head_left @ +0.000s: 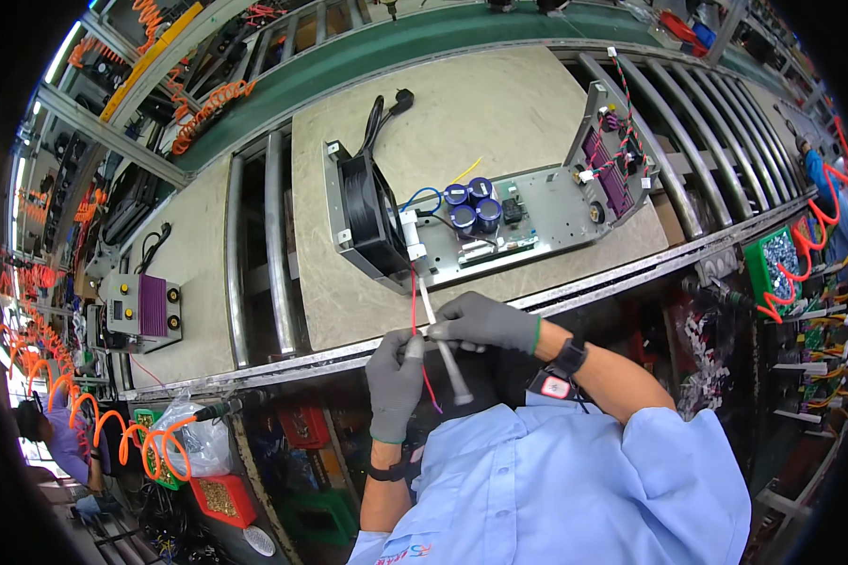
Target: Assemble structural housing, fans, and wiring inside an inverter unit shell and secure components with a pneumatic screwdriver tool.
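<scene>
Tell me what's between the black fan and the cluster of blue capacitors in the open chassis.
In the head view, a small white bracket sits between the black fan and the blue capacitors, with thin blue and black wires crossing above it.

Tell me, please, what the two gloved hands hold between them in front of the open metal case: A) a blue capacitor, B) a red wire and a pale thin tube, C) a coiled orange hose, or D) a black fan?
B: the left hand and right hand pinch a red wire and a pale tube.
</scene>
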A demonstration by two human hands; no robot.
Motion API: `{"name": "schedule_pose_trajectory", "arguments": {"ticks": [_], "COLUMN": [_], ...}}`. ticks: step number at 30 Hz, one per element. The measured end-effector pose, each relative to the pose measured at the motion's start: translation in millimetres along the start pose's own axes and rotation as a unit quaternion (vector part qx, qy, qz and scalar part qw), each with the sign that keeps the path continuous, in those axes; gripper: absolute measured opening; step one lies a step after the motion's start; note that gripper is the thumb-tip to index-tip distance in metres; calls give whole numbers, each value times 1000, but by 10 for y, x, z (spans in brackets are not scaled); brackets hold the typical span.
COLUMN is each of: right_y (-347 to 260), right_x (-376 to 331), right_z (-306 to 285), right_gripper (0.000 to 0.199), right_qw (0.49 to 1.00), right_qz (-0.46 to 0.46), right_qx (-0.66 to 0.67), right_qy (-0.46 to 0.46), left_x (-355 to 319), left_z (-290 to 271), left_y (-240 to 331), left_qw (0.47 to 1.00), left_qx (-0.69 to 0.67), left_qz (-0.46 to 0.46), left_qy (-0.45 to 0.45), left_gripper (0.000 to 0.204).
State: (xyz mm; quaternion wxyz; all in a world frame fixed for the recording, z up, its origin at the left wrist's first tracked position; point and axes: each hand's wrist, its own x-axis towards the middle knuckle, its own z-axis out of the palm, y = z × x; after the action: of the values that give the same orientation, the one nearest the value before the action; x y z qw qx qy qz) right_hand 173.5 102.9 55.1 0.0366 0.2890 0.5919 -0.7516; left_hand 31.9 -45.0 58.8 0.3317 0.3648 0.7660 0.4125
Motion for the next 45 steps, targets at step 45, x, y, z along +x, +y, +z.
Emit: {"name": "schedule_pose_trajectory", "arguments": {"ticks": [45], "right_y": [-201], "right_x": [-219], "right_z": [-885], "right_gripper": [21], "right_qw": [909], "right_qz": [-48], "right_qx": [-123], "right_qy": [395], "left_x": [1086], "left_z": [971], "left_y": [477], "left_qw": [947], "left_qx": [91], "left_qz": [288], "left_qy": [108], "left_gripper": [61]}}
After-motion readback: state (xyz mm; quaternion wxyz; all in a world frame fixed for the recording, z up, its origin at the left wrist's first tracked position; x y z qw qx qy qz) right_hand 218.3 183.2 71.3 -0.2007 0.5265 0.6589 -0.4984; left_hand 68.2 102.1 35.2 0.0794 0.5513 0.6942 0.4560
